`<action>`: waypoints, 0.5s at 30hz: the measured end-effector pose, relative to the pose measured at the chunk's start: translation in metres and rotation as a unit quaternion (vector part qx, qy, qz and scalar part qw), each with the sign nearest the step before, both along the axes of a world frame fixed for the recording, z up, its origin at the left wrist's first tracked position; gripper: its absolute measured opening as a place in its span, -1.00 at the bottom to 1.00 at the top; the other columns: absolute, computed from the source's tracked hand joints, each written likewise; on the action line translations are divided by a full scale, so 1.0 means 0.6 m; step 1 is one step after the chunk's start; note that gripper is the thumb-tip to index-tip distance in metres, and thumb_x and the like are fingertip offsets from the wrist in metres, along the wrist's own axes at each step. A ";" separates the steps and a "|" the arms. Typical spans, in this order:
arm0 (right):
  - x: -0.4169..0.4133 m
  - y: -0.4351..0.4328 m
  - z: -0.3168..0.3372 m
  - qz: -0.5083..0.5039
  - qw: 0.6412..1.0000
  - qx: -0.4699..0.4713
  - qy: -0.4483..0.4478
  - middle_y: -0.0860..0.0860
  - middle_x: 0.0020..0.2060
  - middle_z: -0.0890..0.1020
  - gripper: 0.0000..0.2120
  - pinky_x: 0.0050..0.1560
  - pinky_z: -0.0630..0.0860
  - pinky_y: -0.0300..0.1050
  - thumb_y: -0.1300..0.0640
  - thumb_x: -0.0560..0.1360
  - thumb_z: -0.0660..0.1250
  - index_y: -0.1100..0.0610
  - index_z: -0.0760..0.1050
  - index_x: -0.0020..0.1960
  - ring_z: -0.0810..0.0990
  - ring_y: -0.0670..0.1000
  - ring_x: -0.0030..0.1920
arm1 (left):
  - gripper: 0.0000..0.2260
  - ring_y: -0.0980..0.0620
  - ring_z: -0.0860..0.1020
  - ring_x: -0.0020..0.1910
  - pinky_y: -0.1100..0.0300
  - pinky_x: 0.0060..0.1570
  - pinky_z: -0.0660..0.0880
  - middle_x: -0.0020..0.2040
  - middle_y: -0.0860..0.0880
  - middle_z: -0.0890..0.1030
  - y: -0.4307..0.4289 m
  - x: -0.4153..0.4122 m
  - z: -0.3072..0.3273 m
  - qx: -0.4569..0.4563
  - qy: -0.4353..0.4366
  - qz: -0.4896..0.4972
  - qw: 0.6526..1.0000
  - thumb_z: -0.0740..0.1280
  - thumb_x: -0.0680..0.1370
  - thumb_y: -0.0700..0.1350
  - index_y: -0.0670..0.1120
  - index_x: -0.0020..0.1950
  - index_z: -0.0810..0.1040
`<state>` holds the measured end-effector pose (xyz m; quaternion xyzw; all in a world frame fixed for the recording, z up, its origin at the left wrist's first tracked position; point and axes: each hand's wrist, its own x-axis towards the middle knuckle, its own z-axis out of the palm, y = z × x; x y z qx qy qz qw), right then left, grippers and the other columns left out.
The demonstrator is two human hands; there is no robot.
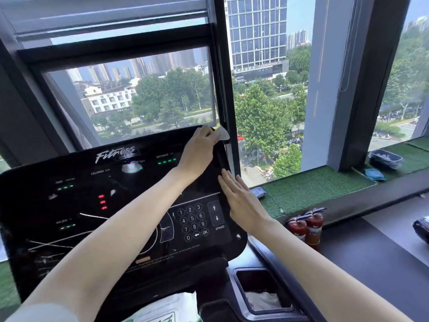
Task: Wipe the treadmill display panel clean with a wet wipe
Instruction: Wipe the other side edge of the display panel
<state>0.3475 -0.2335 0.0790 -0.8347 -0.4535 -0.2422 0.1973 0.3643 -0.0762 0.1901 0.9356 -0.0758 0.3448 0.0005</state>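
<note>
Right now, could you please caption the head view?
Left hand holds a white wet wipe on the glossy black treadmill display panel; flat right hand touches its edge.

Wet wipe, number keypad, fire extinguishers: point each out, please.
wet wipe (222, 134), head view, its exposed white corner
number keypad (192, 218), head view, the 5 key
fire extinguishers (313, 228), head view, the right one's body

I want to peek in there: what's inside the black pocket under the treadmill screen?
The pocket has some crumpled white stuff lying at the bottom, maybe used wipes. It covers the floor of the pocket, so nobody can tell if anything is hidden underneath.
</note>
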 end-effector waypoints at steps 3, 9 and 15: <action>-0.011 -0.012 -0.028 -0.023 1.000 -0.004 0.004 0.26 0.45 0.19 -0.22 0.45 0.11 0.09 0.49 0.23 0.22 0.34 0.16 0.45 0.12 0.17 0.48 | -0.78 0.10 0.31 -0.11 0.18 -0.22 0.40 -0.05 -0.02 0.42 -0.022 -0.038 -0.044 0.098 0.121 -0.117 0.981 0.23 0.54 -0.33 -0.11 0.11 0.53; -0.019 -0.024 -0.056 -0.027 0.999 -0.026 0.012 0.20 0.49 0.09 -0.19 0.46 -0.07 0.05 0.49 0.25 0.20 0.30 0.09 0.49 0.03 0.15 0.49 | -0.85 -0.01 0.42 -0.15 0.06 -0.25 0.47 -0.11 -0.07 0.44 0.004 -0.006 -0.006 0.005 0.021 -0.016 1.000 0.22 0.59 -0.27 -0.17 0.09 0.55; -0.015 -0.030 -0.052 -0.009 0.999 -0.046 0.008 0.20 0.50 -0.03 -0.17 0.44 -0.23 -0.06 0.47 0.29 0.23 0.30 -0.01 0.50 -0.09 0.13 0.50 | -0.85 0.02 0.43 -0.12 0.10 -0.25 0.48 -0.07 -0.04 0.44 -0.020 -0.044 -0.056 0.134 0.174 -0.131 0.967 0.23 0.55 -0.29 -0.11 0.05 0.52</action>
